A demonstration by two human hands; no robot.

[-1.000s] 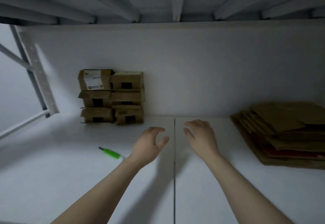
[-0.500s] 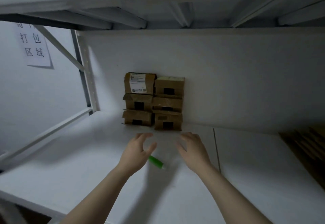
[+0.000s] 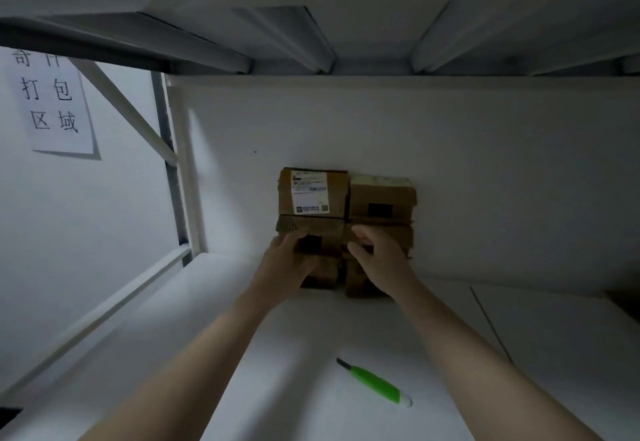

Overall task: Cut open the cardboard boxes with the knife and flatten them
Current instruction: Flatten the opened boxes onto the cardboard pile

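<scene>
Both hands are at the stack of small cardboard boxes (image 3: 346, 229) set against the back wall of the white counter (image 3: 242, 354): the left hand (image 3: 284, 267) has its fingers curled onto the left middle box (image 3: 313, 236), and the right hand (image 3: 381, 260) curls at the front of the neighbouring column, though whether either grip has closed firmly I cannot tell. Because that box sits under the labelled top box (image 3: 311, 195), pulling it could tip the upper boxes forward off the stack. The green-handled knife (image 3: 375, 383) lies untouched near the front of the counter between the forearms, blade end out, so a falling box or a forearm dragged back could knock it or catch the blade.

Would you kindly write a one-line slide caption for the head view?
Both hands, left and right, reach the stacked boxes while the green knife lies on the table.
</scene>
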